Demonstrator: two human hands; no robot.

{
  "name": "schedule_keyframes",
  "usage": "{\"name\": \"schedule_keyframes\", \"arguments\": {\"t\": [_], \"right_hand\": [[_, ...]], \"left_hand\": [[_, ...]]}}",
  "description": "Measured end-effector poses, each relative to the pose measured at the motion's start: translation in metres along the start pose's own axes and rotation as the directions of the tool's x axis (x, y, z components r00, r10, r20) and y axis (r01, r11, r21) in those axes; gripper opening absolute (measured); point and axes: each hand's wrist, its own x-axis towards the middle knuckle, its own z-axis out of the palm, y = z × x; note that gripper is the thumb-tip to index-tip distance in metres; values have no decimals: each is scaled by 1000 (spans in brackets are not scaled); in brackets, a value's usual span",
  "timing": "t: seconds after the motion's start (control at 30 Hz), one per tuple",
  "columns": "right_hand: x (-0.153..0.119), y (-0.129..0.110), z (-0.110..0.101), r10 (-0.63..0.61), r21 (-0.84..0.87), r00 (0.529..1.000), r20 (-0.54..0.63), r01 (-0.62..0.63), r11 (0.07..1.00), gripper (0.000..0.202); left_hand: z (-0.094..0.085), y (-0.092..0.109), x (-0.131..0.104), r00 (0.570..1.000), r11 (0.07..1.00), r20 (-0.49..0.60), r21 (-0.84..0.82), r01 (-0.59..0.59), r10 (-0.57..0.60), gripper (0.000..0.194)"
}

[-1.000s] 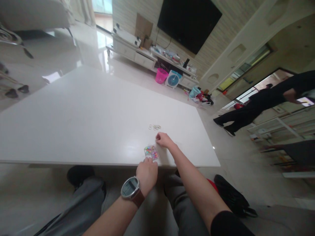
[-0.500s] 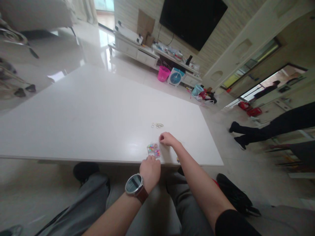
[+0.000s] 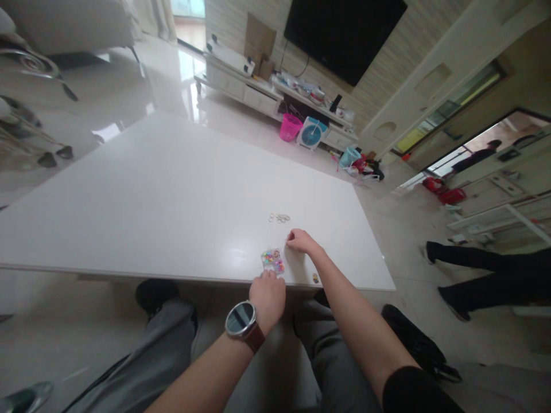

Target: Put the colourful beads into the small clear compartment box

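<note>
A small clear plastic compartment box (image 3: 266,265) with colourful beads lies near the table's front edge. My left hand (image 3: 267,293), with a watch on its wrist, has its fingers curled at the box's near side, holding it. Just right of the box, my right hand (image 3: 299,241) is closed in a pinch low over the table; whatever the fingertips hold is too small to make out. Beyond both hands lie several thin metal rings (image 3: 282,218). A tiny yellow and dark object (image 3: 315,278) sits by the table edge, beside my right forearm.
The white table (image 3: 172,189) stretches far to the left, and its right edge runs close past my right arm. Another person's legs (image 3: 477,281) are on the floor at the right. A black bag (image 3: 413,338) lies on the floor right of my legs.
The whole view has shifted slightly. At the right, the other person's legs have changed stride. My hands keep nearly the same places around the box, the right one still pinched.
</note>
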Motion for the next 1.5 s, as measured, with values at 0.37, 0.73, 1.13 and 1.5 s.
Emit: {"name": "schedule_keyframes", "arguments": {"t": [0.37, 0.73, 1.13, 1.5], "right_hand": [[-14, -15, -16, -134, 38, 990, 43, 132, 990, 5], [-29, -29, -26, -372, 464, 892, 258, 224, 857, 8], [-37, -38, -28, -302, 60, 915, 268, 297, 953, 21], [-29, -25, -29, -358, 179, 904, 234, 322, 930, 21]], "left_hand": [[-4, 1, -2, 1000, 1000, 1, 14, 7, -7, 31], [-1, 0, -2, 1000, 1000, -9, 15, 10, -9, 32], [-3, 1, -2, 1000, 1000, -2, 14, 13, -13, 31], [0, 0, -1, 1000, 1000, -12, 22, 13, -13, 31]]}}
